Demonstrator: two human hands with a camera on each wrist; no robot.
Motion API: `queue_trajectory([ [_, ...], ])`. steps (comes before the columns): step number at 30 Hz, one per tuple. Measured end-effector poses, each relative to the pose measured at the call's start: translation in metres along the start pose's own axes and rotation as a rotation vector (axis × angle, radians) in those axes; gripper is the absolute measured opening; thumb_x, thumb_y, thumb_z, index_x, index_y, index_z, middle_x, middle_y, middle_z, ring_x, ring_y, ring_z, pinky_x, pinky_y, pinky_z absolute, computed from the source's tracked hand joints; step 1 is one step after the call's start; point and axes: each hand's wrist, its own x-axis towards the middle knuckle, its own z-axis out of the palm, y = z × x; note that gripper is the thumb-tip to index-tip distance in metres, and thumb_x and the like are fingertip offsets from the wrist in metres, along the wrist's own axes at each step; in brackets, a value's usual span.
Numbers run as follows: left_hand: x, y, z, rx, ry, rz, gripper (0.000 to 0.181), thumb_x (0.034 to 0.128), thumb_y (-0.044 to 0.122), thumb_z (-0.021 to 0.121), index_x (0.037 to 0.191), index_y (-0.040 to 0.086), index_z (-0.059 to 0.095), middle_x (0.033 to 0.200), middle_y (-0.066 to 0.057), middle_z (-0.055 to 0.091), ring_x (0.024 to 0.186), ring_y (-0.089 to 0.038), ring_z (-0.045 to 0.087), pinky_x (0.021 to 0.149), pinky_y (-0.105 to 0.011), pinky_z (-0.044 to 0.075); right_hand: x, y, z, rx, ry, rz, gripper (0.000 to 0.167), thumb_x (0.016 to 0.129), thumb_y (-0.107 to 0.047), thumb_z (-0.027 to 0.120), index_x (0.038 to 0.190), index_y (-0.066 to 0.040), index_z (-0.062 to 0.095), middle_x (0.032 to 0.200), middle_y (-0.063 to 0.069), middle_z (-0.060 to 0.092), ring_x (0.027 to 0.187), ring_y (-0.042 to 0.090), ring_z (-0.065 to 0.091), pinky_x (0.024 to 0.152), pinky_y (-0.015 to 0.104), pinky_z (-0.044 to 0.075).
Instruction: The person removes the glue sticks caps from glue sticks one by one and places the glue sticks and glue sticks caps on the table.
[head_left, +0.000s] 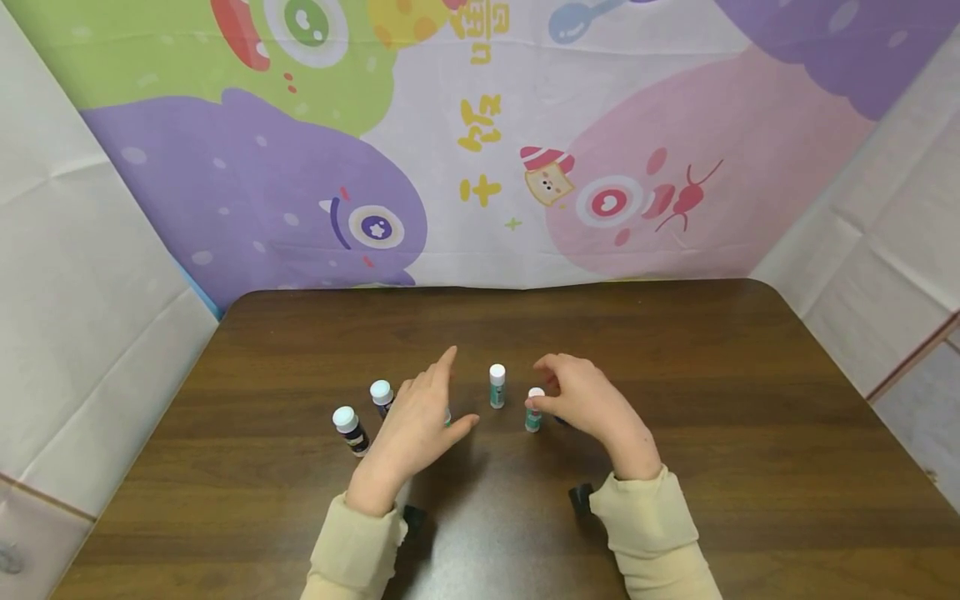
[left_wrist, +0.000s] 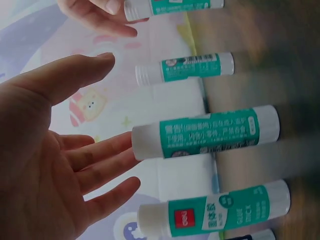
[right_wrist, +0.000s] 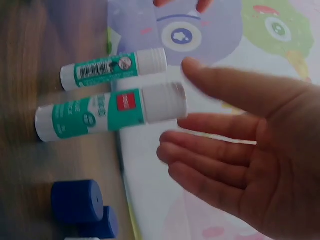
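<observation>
Standing upright near the middle of the table are green-and-white glue sticks. One glue stick (head_left: 497, 387) is between the two hands. My left hand (head_left: 412, 425) is spread, fingers nearly straight, and partly hides more glue sticks. In the left wrist view its fingertips are close to the white cap of a glue stick (left_wrist: 207, 132); contact is unclear. My right hand (head_left: 592, 398) is at another glue stick (head_left: 533, 417). Seen from the right wrist, the thumb and fingers are apart, on either side of the white cap of that glue stick (right_wrist: 110, 114).
Two dark tubes with pale caps, one nearer (head_left: 351, 431) and one farther (head_left: 382, 395), stand left of the left hand. Two blue cylindrical objects (right_wrist: 76, 201) are beside the right hand. A cartoon-print cloth (head_left: 480, 242) hangs behind the brown wooden table (head_left: 750, 400).
</observation>
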Motion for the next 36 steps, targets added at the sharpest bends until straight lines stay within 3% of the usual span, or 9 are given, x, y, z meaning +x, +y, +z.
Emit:
queue_trajectory([
  [7,0.001,0.006,0.003,0.038,0.026,0.055,0.078,0.0772,0.033,0.070,0.138,0.003,0.031,0.118,-0.011,0.055,0.105,-0.027,0.054,0.093,-0.043,0.039,0.004,-0.008,0.008,-0.079,-0.012,0.027,0.038,0.074,-0.020,0.074,0.106,-0.003,0.062,0.085,0.003,0.062,0.073,0.014,0.056,0.066,0.031,0.047],
  [15,0.001,0.009,0.009,0.097,0.056,0.158,0.057,0.0785,0.033,0.068,0.125,0.007,0.048,0.110,-0.007,0.056,0.102,-0.026,0.054,0.092,-0.041,0.039,0.005,-0.009,0.016,-0.095,-0.016,0.049,0.023,0.075,-0.013,0.072,0.096,-0.007,0.064,0.088,0.003,0.061,0.073,0.014,0.055,0.068,0.031,0.048],
  [25,0.001,0.011,0.011,0.094,0.073,0.187,0.052,0.0782,0.032,0.069,0.122,0.009,0.052,0.110,-0.005,0.056,0.102,-0.024,0.054,0.092,-0.040,0.039,0.002,-0.012,0.014,-0.107,-0.009,0.042,0.010,0.077,-0.011,0.071,0.085,-0.009,0.065,0.084,0.001,0.061,0.071,0.015,0.055,0.067,0.032,0.048],
  [36,0.003,0.015,0.014,0.081,0.058,0.212,0.051,0.0765,0.027,0.071,0.120,0.007,0.054,0.106,-0.004,0.059,0.102,-0.022,0.055,0.091,-0.039,0.040,-0.005,-0.023,0.003,-0.084,0.040,-0.067,0.012,0.076,-0.010,0.071,0.086,-0.009,0.064,0.084,0.000,0.060,0.072,0.013,0.055,0.067,0.030,0.048],
])
